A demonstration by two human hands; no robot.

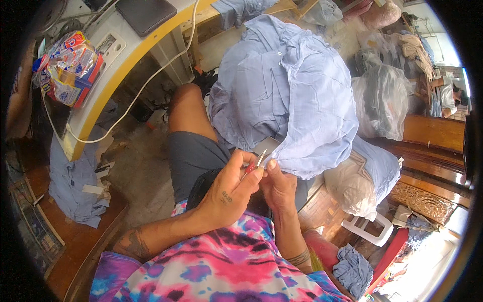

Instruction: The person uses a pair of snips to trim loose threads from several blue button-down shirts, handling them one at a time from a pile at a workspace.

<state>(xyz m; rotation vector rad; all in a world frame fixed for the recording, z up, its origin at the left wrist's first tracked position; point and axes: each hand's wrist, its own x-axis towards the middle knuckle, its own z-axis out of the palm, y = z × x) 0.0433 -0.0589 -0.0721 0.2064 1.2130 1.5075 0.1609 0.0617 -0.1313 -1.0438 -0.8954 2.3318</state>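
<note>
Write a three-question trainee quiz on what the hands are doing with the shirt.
1. True or false: the left hand holds a red-handled tool.
2. What does the right hand pinch? A) white cable B) blue shirt C) plastic bag
3. Where does the shirt rest: on the lap or on the floor?

Key: 1 true; 2 B; 3 on the lap.

Crinkled snack packages (68, 68) in red, blue and yellow on the table's left end, clear plastic bags (382, 100) of cloth at right

Pink-blue tie-dye shirt (221, 272), grey shorts (193, 156), tattooed forearms.
</note>
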